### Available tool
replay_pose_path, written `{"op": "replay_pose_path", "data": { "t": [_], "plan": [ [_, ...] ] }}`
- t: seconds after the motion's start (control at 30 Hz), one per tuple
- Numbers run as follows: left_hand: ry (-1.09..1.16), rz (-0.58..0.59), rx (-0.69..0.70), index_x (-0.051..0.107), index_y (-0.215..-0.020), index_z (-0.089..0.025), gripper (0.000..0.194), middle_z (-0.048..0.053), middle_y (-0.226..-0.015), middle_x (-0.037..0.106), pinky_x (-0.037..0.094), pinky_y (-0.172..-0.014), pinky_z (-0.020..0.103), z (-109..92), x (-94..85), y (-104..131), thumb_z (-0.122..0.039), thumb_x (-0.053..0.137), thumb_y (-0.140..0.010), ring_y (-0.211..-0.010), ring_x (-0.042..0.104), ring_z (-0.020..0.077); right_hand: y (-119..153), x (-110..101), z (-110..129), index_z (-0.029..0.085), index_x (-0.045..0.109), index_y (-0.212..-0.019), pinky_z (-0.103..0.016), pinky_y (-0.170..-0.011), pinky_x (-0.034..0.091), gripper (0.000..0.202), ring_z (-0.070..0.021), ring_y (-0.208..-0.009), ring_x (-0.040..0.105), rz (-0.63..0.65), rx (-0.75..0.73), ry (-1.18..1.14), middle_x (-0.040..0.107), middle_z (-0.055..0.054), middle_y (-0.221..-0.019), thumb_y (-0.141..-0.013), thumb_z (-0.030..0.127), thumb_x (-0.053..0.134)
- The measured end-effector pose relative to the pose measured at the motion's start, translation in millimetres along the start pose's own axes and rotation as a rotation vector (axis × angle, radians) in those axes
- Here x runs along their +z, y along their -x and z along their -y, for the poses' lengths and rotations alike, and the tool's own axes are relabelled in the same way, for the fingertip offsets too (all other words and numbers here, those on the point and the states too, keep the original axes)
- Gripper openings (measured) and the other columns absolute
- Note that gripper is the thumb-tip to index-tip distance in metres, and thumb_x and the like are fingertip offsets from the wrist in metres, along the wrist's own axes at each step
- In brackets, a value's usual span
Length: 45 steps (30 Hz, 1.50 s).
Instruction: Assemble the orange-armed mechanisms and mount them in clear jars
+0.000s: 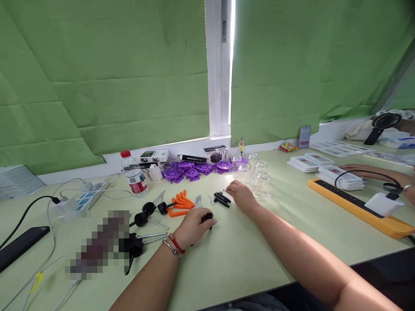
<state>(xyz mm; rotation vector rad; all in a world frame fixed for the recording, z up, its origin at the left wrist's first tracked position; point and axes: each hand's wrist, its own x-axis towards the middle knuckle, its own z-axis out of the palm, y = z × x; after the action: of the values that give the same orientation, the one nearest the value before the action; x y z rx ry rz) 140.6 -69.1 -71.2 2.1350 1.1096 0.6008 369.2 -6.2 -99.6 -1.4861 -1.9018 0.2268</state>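
My left hand (196,224) is closed around a black part (207,217) just above the table, its fingers curled round it. My right hand (238,194) reaches to small metal pieces beside several black rods (222,199); its fingertips are pressed together, and what they hold is too small to make out. Silver rods (198,201) lie behind my left hand. Orange brackets (182,203) sit to its left, near black knobs with metal rods (141,219). Purple parts (191,170) are piled farther back.
Clear glass jars (262,179) stand behind my right hand. A water bottle (134,177) is at the back left. An orange power strip (356,207) lies at right, near stacked white cards (340,176) and another person's hand (372,170). Cables cross the left side.
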Motion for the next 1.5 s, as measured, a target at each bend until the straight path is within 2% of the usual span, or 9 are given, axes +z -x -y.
{"op": "replay_pose_path", "data": {
  "t": [0.1, 0.27, 0.77, 0.87, 0.97, 1.07, 1.17, 1.37, 1.5],
  "plan": [
    [0.028, 0.000, -0.002, 0.063, -0.079, -0.016, 0.026, 0.000, -0.069, 0.059, 0.037, -0.060, 0.023, 1, 0.0, 0, -0.039, 0.053, -0.081, -0.063, 0.047, 0.0125, 17, -8, 30, 0.020, 0.068, -0.086, -0.028, -0.073, 0.047, 0.019, -0.0155, -0.079, 0.059, -0.056, -0.199, -0.210, 0.061, -0.005, -0.087, -0.089, 0.019, 0.049],
    [0.068, -0.007, 0.002, 0.064, -0.081, -0.015, 0.023, -0.001, -0.068, 0.057, 0.036, -0.060, 0.023, 5, 1.4, 0, -0.037, 0.054, -0.081, -0.062, 0.045, 0.0120, 42, -4, 65, 0.021, 0.068, -0.092, -0.028, -0.072, 0.049, 0.020, -0.0149, -0.079, 0.058, 0.061, -0.491, -0.345, 0.060, -0.006, -0.088, -0.090, 0.019, 0.048],
    [0.105, 0.002, 0.004, 0.063, -0.080, -0.015, 0.022, -0.002, -0.065, 0.051, 0.034, -0.058, 0.023, 5, 2.2, -1, -0.035, 0.054, -0.080, -0.060, 0.039, 0.0108, 42, 4, 62, 0.021, 0.070, -0.096, -0.027, -0.069, 0.048, 0.022, -0.0148, -0.077, 0.058, 0.132, -0.514, -0.281, 0.061, -0.005, -0.085, -0.091, 0.022, 0.048],
    [0.073, 0.012, -0.006, 0.061, -0.076, -0.016, 0.024, -0.002, -0.066, 0.053, 0.034, -0.058, 0.023, 4, 1.2, 0, -0.038, 0.054, -0.081, -0.060, 0.041, 0.0112, 32, -5, 53, 0.020, 0.068, -0.095, -0.027, -0.076, 0.047, 0.022, -0.0156, -0.084, 0.059, 0.041, -0.378, -0.244, 0.063, -0.006, -0.091, -0.091, 0.023, 0.047],
    [0.055, 0.027, -0.009, 0.061, -0.076, -0.016, 0.025, -0.001, -0.069, 0.057, 0.035, -0.059, 0.023, 3, 0.3, 0, -0.039, 0.053, -0.082, -0.063, 0.045, 0.0118, 18, -16, 31, 0.016, 0.066, -0.096, -0.027, -0.076, 0.045, 0.024, -0.0173, -0.086, 0.059, -0.083, -0.015, -0.014, 0.063, -0.009, -0.094, -0.092, 0.017, 0.042],
    [0.044, 0.033, -0.017, 0.061, -0.078, -0.016, 0.027, 0.000, -0.070, 0.058, 0.036, -0.059, 0.023, 4, -0.2, -1, -0.041, 0.053, -0.082, -0.063, 0.046, 0.0120, 8, -20, 8, 0.016, 0.064, -0.100, -0.026, -0.072, 0.042, 0.022, -0.0185, -0.086, 0.059, 0.039, 0.216, 0.249, 0.063, -0.010, -0.095, -0.089, 0.014, 0.045],
    [0.031, 0.030, -0.016, 0.061, -0.078, -0.016, 0.028, 0.000, -0.070, 0.057, 0.036, -0.059, 0.023, 4, -0.3, -2, -0.043, 0.053, -0.082, -0.063, 0.045, 0.0120, 6, -13, -5, 0.016, 0.063, -0.097, -0.024, -0.065, 0.039, 0.017, -0.0176, -0.081, 0.058, 0.133, 0.272, 0.336, 0.062, -0.009, -0.090, -0.085, 0.013, 0.050],
    [0.036, 0.027, -0.004, 0.062, -0.079, -0.016, 0.029, -0.001, -0.069, 0.056, 0.036, -0.059, 0.023, 4, -0.7, -1, -0.043, 0.053, -0.082, -0.062, 0.045, 0.0118, 6, -4, -10, 0.016, 0.061, -0.082, -0.023, -0.054, 0.034, 0.019, -0.0157, -0.068, 0.055, 0.156, 0.279, 0.371, 0.059, -0.008, -0.079, -0.077, 0.002, 0.048],
    [0.034, 0.027, -0.003, 0.062, -0.079, -0.016, 0.029, -0.001, -0.068, 0.056, 0.037, -0.059, 0.023, 4, -0.3, -1, -0.043, 0.053, -0.082, -0.061, 0.045, 0.0119, 7, -8, -5, 0.017, 0.060, -0.102, -0.024, -0.054, 0.036, 0.032, -0.0166, -0.068, 0.055, 0.126, 0.241, 0.354, 0.059, -0.009, -0.081, -0.078, 0.003, 0.046]
  ]
}}
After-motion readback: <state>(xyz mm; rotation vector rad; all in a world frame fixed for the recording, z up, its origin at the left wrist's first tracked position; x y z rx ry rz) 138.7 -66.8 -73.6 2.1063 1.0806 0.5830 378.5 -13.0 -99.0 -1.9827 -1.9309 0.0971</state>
